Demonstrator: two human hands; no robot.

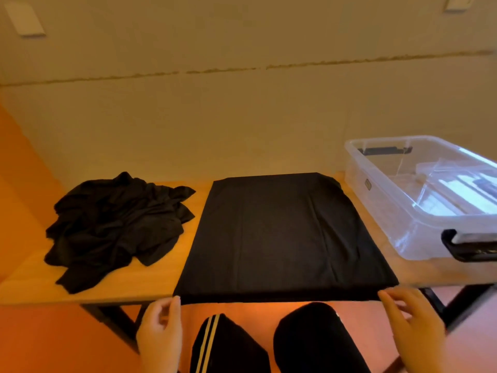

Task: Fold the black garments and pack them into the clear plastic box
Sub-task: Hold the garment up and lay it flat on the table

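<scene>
A black garment (282, 238) lies flat in a neat rectangle at the middle of the wooden table (150, 284), its near hem hanging slightly over the front edge. A crumpled pile of black garments (115, 227) sits to its left. The clear plastic box (419, 192) stands at the right, lid off, with black handle clips. My left hand (161, 332) hovers by the garment's near left corner, fingers loosely curled and holding nothing. My right hand (414, 324) hovers by the near right corner, fingers relaxed, empty.
A pale wall rises directly behind the table. My knees in black trousers with a striped side sit below the front edge. Black table legs show under both ends. The floor is orange.
</scene>
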